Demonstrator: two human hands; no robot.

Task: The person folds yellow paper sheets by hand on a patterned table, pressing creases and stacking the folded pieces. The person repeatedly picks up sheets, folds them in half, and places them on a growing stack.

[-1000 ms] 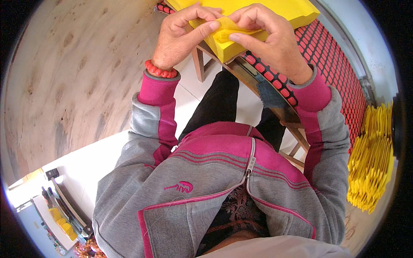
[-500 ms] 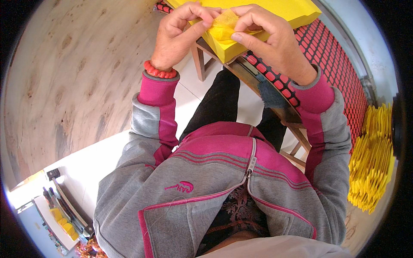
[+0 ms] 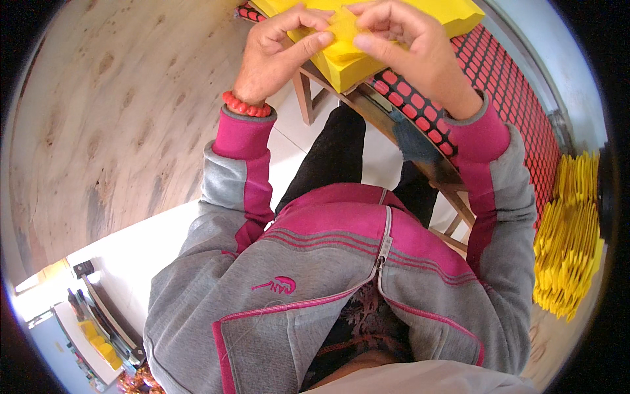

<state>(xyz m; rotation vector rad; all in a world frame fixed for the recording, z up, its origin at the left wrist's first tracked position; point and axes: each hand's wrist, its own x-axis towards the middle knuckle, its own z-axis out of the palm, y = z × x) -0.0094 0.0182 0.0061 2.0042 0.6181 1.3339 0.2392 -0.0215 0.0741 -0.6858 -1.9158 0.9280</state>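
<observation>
Both hands are raised over a yellow stack or block (image 3: 348, 75) on the table's edge. Between them is a thin, gauzy piece of yellow fabric (image 3: 342, 36). My left hand (image 3: 270, 56) pinches its left side between thumb and forefinger, with a red beaded bracelet on that wrist. My right hand (image 3: 420, 56) is closed in a pinch at the fabric's right side, the thumb bent in toward the fingers. The fabric's upper edge is partly hidden behind the fingertips.
A red and black patterned cover (image 3: 505, 92) lies on the table right of the yellow stack. A pile of folded yellow pieces (image 3: 567, 243) stands at the far right. A large wooden board (image 3: 125, 125) fills the left side. Wooden legs (image 3: 304, 98) stand beneath the table.
The fabric between my fingertips has been lifted and spread a little. My right hand has moved slightly up, its fingers more upright, and my left hand has barely shifted.
</observation>
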